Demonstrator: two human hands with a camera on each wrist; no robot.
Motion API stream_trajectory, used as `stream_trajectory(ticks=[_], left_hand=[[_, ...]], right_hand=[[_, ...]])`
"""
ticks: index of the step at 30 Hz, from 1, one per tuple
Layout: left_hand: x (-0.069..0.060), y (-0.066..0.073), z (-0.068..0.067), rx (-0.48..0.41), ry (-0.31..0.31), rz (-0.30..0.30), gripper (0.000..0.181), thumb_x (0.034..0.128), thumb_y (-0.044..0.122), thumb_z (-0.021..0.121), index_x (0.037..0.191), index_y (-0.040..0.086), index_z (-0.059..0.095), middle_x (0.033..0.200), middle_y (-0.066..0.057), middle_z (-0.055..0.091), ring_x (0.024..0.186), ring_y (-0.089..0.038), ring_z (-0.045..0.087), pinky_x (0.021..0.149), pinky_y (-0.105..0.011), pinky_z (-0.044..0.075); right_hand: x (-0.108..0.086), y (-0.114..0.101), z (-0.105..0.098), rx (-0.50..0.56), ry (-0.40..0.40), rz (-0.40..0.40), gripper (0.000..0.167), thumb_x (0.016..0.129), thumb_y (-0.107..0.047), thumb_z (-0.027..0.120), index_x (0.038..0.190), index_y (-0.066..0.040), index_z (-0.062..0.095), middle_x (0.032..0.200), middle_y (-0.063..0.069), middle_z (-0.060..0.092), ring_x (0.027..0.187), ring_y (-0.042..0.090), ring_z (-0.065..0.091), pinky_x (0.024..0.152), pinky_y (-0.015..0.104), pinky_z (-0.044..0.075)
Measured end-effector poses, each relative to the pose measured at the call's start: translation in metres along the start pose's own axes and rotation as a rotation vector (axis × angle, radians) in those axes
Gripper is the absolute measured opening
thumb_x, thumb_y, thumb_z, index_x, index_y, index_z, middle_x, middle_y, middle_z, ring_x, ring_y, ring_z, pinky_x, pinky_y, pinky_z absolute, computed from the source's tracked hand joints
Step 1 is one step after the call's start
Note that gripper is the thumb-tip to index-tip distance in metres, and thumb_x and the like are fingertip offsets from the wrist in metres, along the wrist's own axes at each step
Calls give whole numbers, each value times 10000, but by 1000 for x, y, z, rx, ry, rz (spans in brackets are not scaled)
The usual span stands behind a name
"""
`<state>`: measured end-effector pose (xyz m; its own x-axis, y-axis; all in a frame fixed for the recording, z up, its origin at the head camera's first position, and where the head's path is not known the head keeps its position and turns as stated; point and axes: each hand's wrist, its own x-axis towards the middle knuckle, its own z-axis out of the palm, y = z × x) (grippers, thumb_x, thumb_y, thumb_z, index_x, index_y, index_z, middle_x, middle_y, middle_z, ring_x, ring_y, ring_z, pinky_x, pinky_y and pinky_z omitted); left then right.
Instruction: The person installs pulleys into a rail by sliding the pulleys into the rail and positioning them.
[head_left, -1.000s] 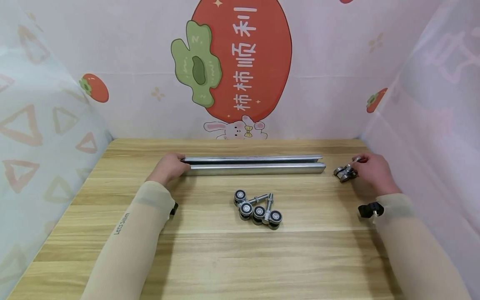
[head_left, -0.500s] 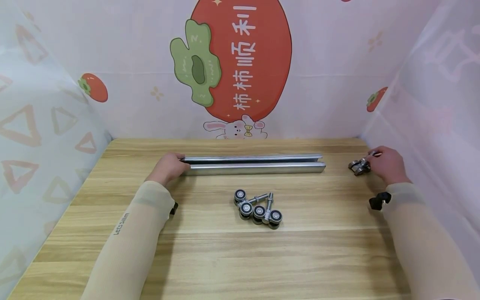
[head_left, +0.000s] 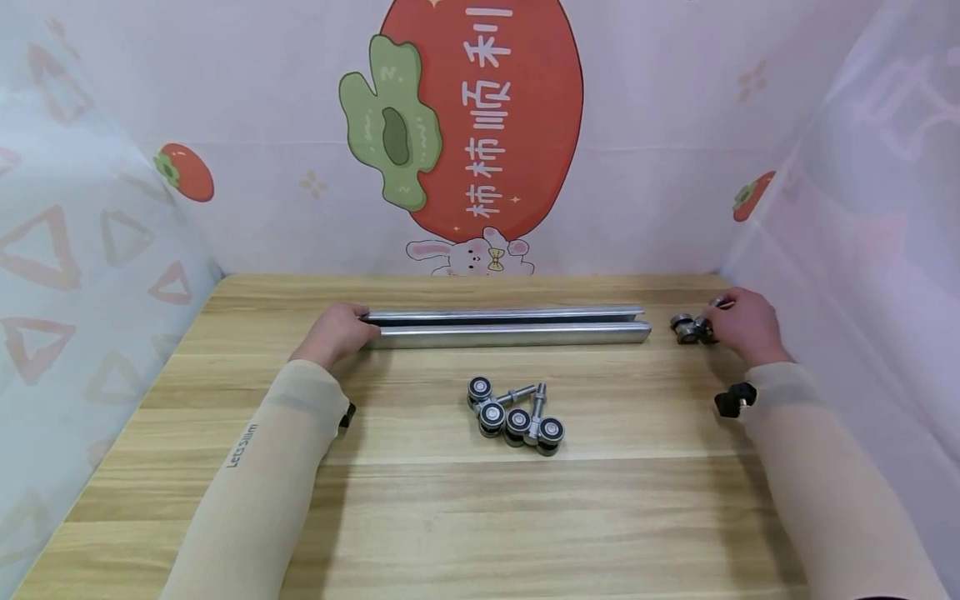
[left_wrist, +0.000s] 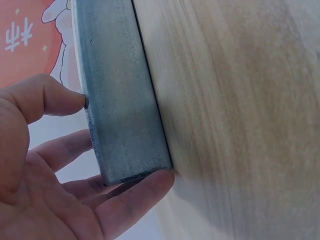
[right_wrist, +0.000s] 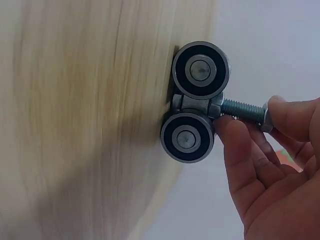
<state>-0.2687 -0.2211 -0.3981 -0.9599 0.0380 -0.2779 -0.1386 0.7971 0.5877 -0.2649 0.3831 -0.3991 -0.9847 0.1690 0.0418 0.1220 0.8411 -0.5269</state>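
A long metal channel rail (head_left: 510, 335) lies across the back of the table with its slot facing up. My left hand (head_left: 339, 335) holds its left end. In the left wrist view, the thumb touches the rail's (left_wrist: 120, 100) upper edge and the fingers reach around its end. My right hand (head_left: 746, 325) pinches the threaded bolt of a roller trolley (right_wrist: 200, 102). The bolt stands upright and the trolley's wheels are at the tabletop, a short way right of the rail's right end. Two more roller trolleys lie close together mid-table: one on the left (head_left: 491, 408), another on the right (head_left: 534, 429).
The wood-grain table (head_left: 450, 525) ends at a printed backdrop (head_left: 637, 167) behind. White patterned sheets (head_left: 885, 250) hang at both sides, the right one close to my right arm.
My right hand moved right and slightly back with the roller trolley, then came left again toward the rail's right end. The left hand, rail and two other trolleys stay put.
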Motion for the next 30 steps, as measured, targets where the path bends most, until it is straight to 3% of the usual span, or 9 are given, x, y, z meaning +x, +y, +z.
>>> stream_trajectory(ticks=[14,22,30], left_hand=[[-1,-1,0,-7,1,-4,658,953,257,596,1500,-34,376,1527,-235,362,1378,-417,323,1113,-555,259],[-1,-1,-1,-12,0,-2,656,957,263,599,1503,-26,376,1527,-237,360,1376,-422,322,1108,-561,265],[-2,-1,0,3,9,15,660,945,254,595,1499,-33,380,1520,-240,371,1361,-404,348,1109,-546,272]], right_hand=[[7,-20,18,-58,-31,-75,305,990,-191,554,1122,83,572,1048,268,580,908,404,525,746,519,444],[7,-36,23,-80,-35,-120,234,978,-182,538,981,39,616,927,212,611,814,370,541,691,489,440],[7,-43,26,-29,-78,-95,235,983,-180,522,999,42,599,932,198,604,810,358,539,674,460,446]])
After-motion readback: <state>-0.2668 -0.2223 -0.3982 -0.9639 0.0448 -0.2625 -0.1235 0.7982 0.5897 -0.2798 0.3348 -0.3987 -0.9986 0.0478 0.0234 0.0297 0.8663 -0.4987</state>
